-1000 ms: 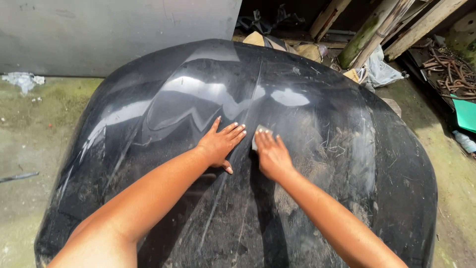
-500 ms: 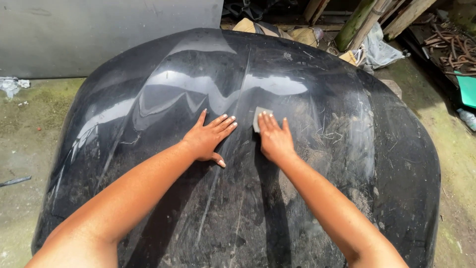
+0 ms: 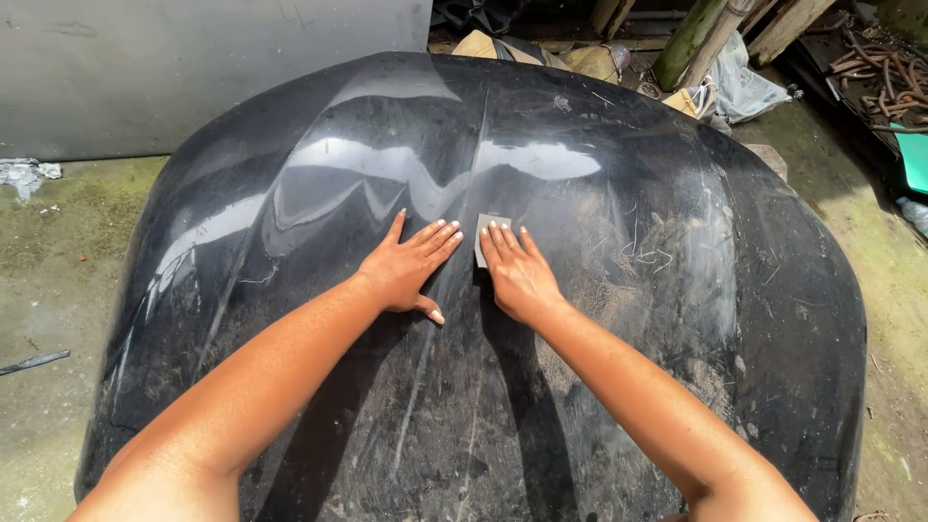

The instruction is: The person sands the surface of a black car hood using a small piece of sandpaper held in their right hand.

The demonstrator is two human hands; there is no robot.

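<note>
There is a single view, from a camera worn on the person's head. It looks forward and steeply down over both outstretched arms, which enter from the bottom edge at about 7 and 5 o'clock. It sits close: the black car hood [image 3: 599, 290] fills most of the picture, and the left hand [image 3: 406, 271] and right hand [image 3: 520, 275] lie near the centre. Ground [image 3: 58, 290] shows at 9 and 3 o'clock. A grey wall [image 3: 193, 68] runs from 10 to 12 o'clock, and wooden posts [image 3: 691, 39] and scrap lie at 1 to 2 o'clock.
</note>
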